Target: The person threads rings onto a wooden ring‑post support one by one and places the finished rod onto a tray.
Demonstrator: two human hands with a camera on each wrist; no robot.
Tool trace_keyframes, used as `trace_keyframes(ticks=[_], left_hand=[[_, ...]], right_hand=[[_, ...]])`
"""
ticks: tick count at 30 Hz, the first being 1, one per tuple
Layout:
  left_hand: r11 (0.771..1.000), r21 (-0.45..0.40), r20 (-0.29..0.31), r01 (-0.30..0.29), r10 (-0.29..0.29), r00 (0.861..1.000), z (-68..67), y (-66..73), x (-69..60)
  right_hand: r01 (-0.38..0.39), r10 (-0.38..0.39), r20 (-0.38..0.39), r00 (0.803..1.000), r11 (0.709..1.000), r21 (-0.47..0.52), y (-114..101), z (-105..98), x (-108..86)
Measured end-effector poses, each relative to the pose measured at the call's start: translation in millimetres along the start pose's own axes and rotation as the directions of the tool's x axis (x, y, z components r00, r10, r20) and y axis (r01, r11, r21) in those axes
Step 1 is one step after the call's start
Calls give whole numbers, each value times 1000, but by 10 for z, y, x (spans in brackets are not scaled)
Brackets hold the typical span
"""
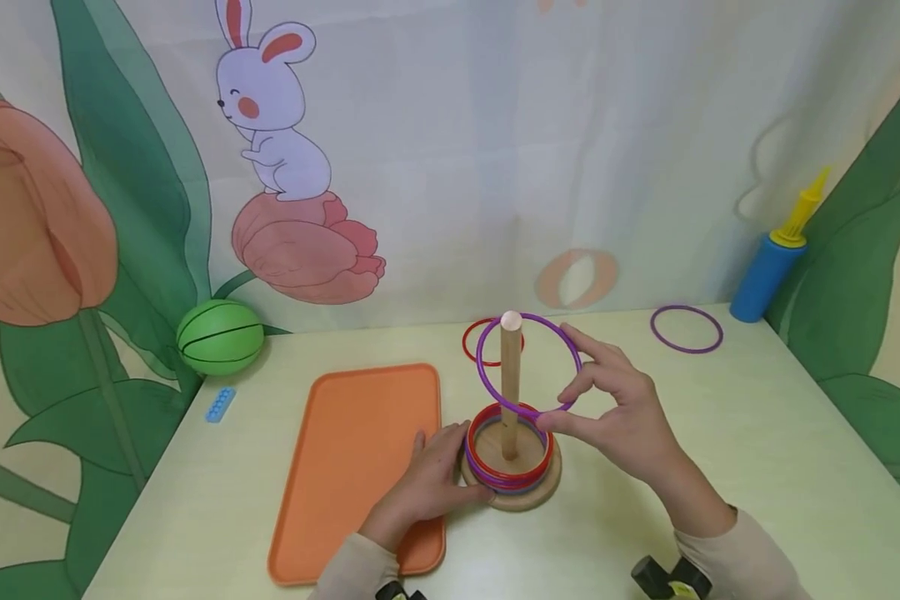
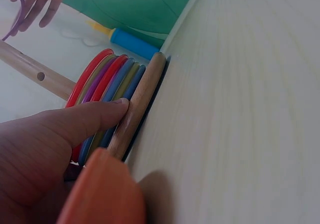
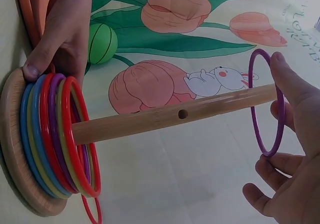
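A wooden ring stand (image 1: pixel 510 367) rises upright from a round base (image 1: pixel 521 502). Several red, purple, green and blue rings (image 3: pixel 52 129) lie stacked around the foot of its post. My left hand (image 1: pixel 431 479) holds the stand low on its left side, thumb at the edge of the base beside the lowest ring; its other fingers are partly hidden behind the stack. Between thumb and fingertips, my right hand (image 1: pixel 615 408) pinches a purple ring (image 1: pixel 482 367). That ring is tilted at the top of the post, and the post's tip appears inside it.
An orange tray (image 1: pixel 360 442) lies left of the stand. Behind the stand is a loose red ring (image 1: pixel 465 343); another purple ring (image 1: pixel 686 350) lies at the back right near a blue and yellow pump (image 1: pixel 768 271). A green ball (image 1: pixel 221 337) and a small blue block (image 1: pixel 220 405) sit at the left edge.
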State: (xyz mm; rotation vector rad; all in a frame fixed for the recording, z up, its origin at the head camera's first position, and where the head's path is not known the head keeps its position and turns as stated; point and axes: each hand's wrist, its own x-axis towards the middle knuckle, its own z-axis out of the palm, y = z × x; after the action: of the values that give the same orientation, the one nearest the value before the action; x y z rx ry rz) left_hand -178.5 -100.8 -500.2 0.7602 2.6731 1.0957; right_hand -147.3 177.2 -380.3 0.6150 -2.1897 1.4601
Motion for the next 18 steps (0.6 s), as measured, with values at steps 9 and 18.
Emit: trace_keyframes(ticks=[9, 18], left_hand=[[1000, 2, 7, 7, -7, 1000, 3, 27, 19], [1000, -3, 8, 20, -20, 1000, 6, 11, 11]], right_hand=[[43, -40, 37, 999, 996, -77, 118, 8, -101], [123, -116, 66, 991, 987, -105, 294, 13, -170]])
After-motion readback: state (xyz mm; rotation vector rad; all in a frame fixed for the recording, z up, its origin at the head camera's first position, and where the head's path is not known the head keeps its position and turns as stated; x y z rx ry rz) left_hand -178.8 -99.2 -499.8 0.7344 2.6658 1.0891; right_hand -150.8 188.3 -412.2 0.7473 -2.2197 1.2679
